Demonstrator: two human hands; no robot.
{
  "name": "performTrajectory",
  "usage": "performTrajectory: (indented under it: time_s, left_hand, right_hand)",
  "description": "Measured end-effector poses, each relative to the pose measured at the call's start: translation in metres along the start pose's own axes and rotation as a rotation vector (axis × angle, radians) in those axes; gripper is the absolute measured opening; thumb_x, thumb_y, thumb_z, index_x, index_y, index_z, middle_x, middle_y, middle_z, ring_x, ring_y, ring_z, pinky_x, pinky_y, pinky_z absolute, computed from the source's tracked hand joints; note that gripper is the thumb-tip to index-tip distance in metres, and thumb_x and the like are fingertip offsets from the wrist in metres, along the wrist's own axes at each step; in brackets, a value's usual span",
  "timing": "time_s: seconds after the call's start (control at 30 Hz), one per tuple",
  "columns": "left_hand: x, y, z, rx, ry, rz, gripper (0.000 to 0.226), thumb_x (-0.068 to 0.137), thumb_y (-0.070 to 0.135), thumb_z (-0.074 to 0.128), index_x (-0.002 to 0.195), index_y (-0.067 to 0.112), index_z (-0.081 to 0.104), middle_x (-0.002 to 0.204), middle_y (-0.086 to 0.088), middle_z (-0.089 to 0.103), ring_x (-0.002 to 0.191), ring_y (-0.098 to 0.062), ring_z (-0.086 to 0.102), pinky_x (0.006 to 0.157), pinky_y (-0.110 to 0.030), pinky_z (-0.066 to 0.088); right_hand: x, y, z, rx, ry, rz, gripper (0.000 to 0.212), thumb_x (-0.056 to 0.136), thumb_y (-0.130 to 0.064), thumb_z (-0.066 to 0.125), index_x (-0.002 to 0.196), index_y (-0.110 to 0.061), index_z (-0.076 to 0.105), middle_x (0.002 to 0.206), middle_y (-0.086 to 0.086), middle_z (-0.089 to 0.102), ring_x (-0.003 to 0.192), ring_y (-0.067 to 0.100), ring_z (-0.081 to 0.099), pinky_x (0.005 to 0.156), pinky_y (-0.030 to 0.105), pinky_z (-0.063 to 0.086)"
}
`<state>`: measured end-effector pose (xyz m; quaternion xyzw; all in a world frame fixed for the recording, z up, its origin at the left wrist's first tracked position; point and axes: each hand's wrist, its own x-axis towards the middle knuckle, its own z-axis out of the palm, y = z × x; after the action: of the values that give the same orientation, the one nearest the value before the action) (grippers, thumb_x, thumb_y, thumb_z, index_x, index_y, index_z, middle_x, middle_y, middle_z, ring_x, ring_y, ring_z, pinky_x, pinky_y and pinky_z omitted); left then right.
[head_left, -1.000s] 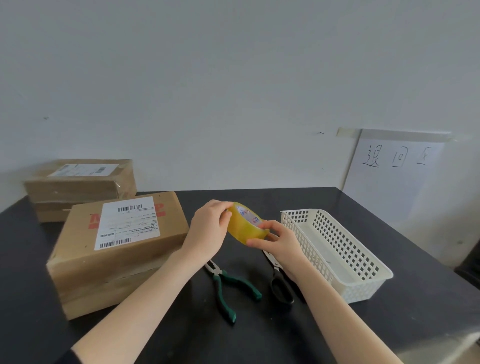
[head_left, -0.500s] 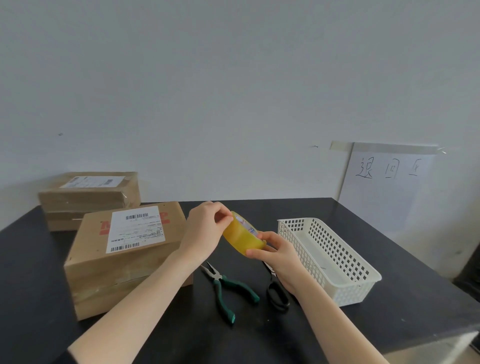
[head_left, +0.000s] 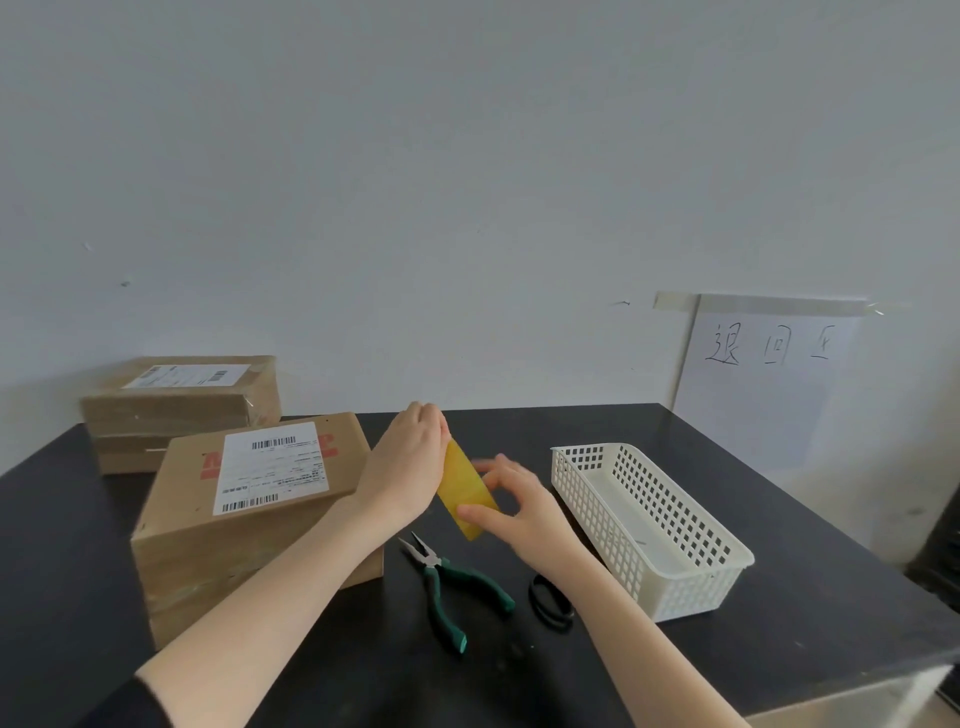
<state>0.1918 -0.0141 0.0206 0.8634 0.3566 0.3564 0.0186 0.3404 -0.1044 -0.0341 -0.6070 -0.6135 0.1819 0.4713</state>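
A yellow roll of packing tape (head_left: 465, 491) is held edge-on above the black table (head_left: 810, 597), between both hands. My left hand (head_left: 410, 462) grips its upper left side, fingers curled over the top. My right hand (head_left: 511, 506) holds the lower right side, thumb under the rim and fingers blurred behind it. A brown cardboard parcel (head_left: 249, 514) with a white shipping label lies just left of my left wrist.
A second taped parcel (head_left: 182, 405) sits behind the first by the wall. Green-handled pliers (head_left: 447, 587) and black-handled scissors (head_left: 550, 605) lie under my hands. A white perforated basket (head_left: 649, 525) stands to the right. A handwritten paper sign (head_left: 769, 384) is taped to the wall.
The roll has been turned from showing its face to edge-on. My right hand's fingers have shifted round it. The view has tilted upward.
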Motion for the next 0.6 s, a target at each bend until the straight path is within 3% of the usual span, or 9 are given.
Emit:
performTrajectory:
  time_s: [0.07, 0.13, 0.17, 0.3, 0.37, 0.5, 0.6]
  left_hand:
    - [0.002, -0.002, 0.0, 0.052, -0.015, 0.039, 0.005, 0.097, 0.009, 0.043, 0.098, 0.011, 0.048, 0.101, -0.003, 0.052, 0.086, -0.017, 0.049, 0.07, -0.028, 0.044]
    - [0.003, -0.003, 0.001, 0.09, -0.048, 0.056, 0.007, 0.095, 0.005, 0.047, 0.097, 0.012, 0.046, 0.099, -0.003, 0.052, 0.082, -0.016, 0.05, 0.068, -0.028, 0.047]
    - [0.004, -0.004, 0.001, 0.093, -0.063, 0.046, 0.009, 0.094, 0.003, 0.048, 0.096, 0.012, 0.045, 0.099, -0.003, 0.051, 0.079, -0.016, 0.05, 0.066, -0.027, 0.046]
    - [0.004, -0.008, 0.003, 0.134, -0.064, 0.041, 0.012, 0.095, 0.002, 0.045, 0.095, 0.013, 0.041, 0.099, -0.004, 0.049, 0.066, -0.012, 0.045, 0.051, -0.02, 0.031]
    - [0.004, -0.003, 0.0, 0.14, -0.05, 0.06, 0.01, 0.095, 0.004, 0.046, 0.099, 0.012, 0.041, 0.099, -0.003, 0.046, 0.067, -0.012, 0.043, 0.051, -0.018, 0.029]
    - [0.009, 0.001, -0.001, 0.178, -0.109, 0.158, 0.02, 0.092, 0.003, 0.053, 0.106, 0.014, 0.042, 0.104, -0.001, 0.045, 0.075, -0.011, 0.049, 0.061, -0.019, 0.041]
    - [0.015, -0.005, 0.001, 0.159, -0.159, 0.173, 0.016, 0.094, 0.005, 0.05, 0.105, 0.016, 0.043, 0.106, -0.001, 0.049, 0.075, -0.011, 0.055, 0.062, -0.016, 0.048]
  right_hand:
    - [0.0, -0.007, 0.002, 0.064, -0.048, 0.067, 0.023, 0.082, -0.045, 0.072, 0.084, -0.027, 0.058, 0.098, -0.009, 0.069, 0.096, 0.009, 0.061, 0.08, 0.023, 0.045]
    - [0.002, -0.012, 0.004, 0.104, -0.075, 0.106, 0.022, 0.085, -0.045, 0.068, 0.084, -0.027, 0.056, 0.077, -0.008, 0.065, 0.066, 0.008, 0.055, 0.063, 0.02, 0.041]
    - [0.004, -0.013, 0.005, 0.11, -0.083, 0.113, 0.021, 0.087, -0.045, 0.067, 0.085, -0.027, 0.056, 0.072, -0.009, 0.061, 0.06, 0.006, 0.05, 0.059, 0.019, 0.038]
    - [0.012, -0.015, 0.009, 0.104, -0.098, 0.15, 0.019, 0.089, -0.046, 0.063, 0.089, -0.028, 0.056, 0.073, -0.011, 0.057, 0.062, 0.003, 0.049, 0.06, 0.018, 0.038]
    - [0.014, -0.012, 0.015, 0.098, -0.061, 0.224, 0.024, 0.091, -0.047, 0.06, 0.092, -0.023, 0.058, 0.078, -0.008, 0.058, 0.069, 0.006, 0.052, 0.063, 0.021, 0.041]
    - [0.015, -0.003, 0.023, 0.076, -0.002, 0.321, 0.034, 0.092, -0.05, 0.057, 0.103, -0.018, 0.058, 0.095, 0.001, 0.063, 0.082, 0.012, 0.056, 0.074, 0.026, 0.047]
    - [0.014, -0.001, 0.027, 0.106, 0.015, 0.37, 0.031, 0.092, -0.05, 0.056, 0.101, -0.02, 0.057, 0.102, 0.003, 0.065, 0.09, 0.016, 0.06, 0.078, 0.028, 0.049]
